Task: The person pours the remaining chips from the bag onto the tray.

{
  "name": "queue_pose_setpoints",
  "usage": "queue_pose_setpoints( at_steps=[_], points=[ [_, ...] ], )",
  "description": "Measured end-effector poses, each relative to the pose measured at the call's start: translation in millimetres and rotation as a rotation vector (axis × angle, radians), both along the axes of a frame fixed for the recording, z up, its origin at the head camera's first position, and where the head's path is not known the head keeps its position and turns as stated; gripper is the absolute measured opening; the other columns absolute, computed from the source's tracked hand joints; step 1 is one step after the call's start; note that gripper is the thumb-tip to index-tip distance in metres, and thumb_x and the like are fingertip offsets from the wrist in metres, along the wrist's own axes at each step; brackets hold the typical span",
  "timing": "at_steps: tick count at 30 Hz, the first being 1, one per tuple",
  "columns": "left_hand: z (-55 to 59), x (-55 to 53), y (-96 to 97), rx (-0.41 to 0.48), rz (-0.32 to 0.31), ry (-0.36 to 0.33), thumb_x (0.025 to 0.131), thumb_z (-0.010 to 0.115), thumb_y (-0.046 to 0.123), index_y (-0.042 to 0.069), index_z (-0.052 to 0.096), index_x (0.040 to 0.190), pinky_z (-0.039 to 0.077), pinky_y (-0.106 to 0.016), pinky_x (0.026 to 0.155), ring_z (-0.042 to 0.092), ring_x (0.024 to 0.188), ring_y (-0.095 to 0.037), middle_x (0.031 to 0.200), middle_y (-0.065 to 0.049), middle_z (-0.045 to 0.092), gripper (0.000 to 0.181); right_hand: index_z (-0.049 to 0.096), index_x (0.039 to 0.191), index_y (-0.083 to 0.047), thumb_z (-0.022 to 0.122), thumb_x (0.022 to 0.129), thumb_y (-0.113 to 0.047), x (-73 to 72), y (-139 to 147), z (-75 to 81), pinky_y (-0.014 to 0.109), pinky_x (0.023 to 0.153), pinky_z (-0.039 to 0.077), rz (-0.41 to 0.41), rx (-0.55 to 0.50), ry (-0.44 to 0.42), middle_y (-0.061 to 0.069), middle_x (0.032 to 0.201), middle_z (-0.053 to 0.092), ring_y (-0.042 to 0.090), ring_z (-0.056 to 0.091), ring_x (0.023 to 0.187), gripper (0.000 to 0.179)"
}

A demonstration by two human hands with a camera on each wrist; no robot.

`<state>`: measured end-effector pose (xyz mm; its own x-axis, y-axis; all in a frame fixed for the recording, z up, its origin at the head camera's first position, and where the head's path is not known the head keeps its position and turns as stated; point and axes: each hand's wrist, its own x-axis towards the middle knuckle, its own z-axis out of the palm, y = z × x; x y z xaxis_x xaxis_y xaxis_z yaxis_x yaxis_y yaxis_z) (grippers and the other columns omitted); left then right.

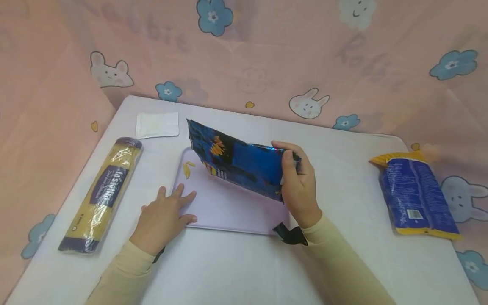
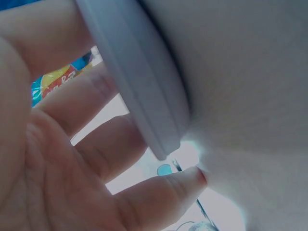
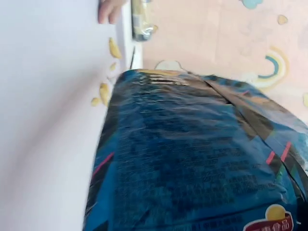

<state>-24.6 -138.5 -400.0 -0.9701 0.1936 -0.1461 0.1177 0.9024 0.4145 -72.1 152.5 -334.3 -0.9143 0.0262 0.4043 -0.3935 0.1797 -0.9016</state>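
Observation:
My right hand (image 1: 301,190) grips one end of a dark blue snack bag (image 1: 244,161), thumb on its near face. The bag hangs tilted over a pale lilac tray (image 1: 228,216), its far end toward the left. Yellow snack pieces (image 1: 186,170) lie on the tray near its left rim; several show past the bag in the right wrist view. With fingers spread, my left hand (image 1: 164,220) rests at the tray's near left corner. In the left wrist view its fingers (image 2: 108,149) reach the tray edge (image 2: 144,86). The bag's contents are hidden.
A long pack of spaghetti (image 1: 101,195) lies left of the tray, with a small white packet (image 1: 157,125) behind it. On the far right is a blue and yellow bag (image 1: 417,195). A patterned pink cloth (image 1: 236,63) rises behind the white table (image 1: 236,271).

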Motion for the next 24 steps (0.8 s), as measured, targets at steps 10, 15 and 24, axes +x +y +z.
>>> queue_pose_setpoints(
  at_steps=[10, 15, 24],
  points=[
    [-0.7, 0.7, -0.7, 0.006, 0.009, 0.004, 0.088, 0.087, 0.034, 0.015, 0.069, 0.143, 0.040, -0.090, 0.082, 0.044, 0.138, -0.062, 0.156, -0.023, 0.051, 0.061, 0.060, 0.136, 0.004, 0.038, 0.117, -0.031, -3.5, 2.1, -7.2, 0.038, 0.099, 0.043, 0.011, 0.004, 0.010, 0.009, 0.138, 0.061, 0.028, 0.054, 0.126, 0.045],
    [-2.0, 0.1, -0.7, 0.010, 0.009, 0.009, 0.088, 0.088, 0.033, 0.015, 0.069, 0.143, 0.040, -0.090, 0.081, 0.044, 0.137, -0.061, 0.156, -0.023, 0.052, 0.061, 0.062, 0.135, 0.003, 0.038, 0.117, -0.028, 1.7, 4.0, -0.1, 0.041, 0.102, 0.041, -0.018, 0.009, 0.007, 0.006, 0.140, 0.062, 0.026, 0.052, 0.129, 0.043],
    [-0.5, -0.4, -1.3, 0.001, 0.001, 0.017, 0.087, 0.088, 0.034, 0.014, 0.069, 0.143, 0.042, -0.089, 0.079, 0.047, 0.135, -0.059, 0.156, -0.023, 0.052, 0.061, 0.064, 0.131, 0.003, 0.046, 0.115, -0.033, 6.2, -5.7, -0.7, 0.032, 0.089, 0.052, 0.003, -0.042, 0.093, 0.011, 0.132, 0.065, 0.024, 0.061, 0.114, 0.044]
  ],
)
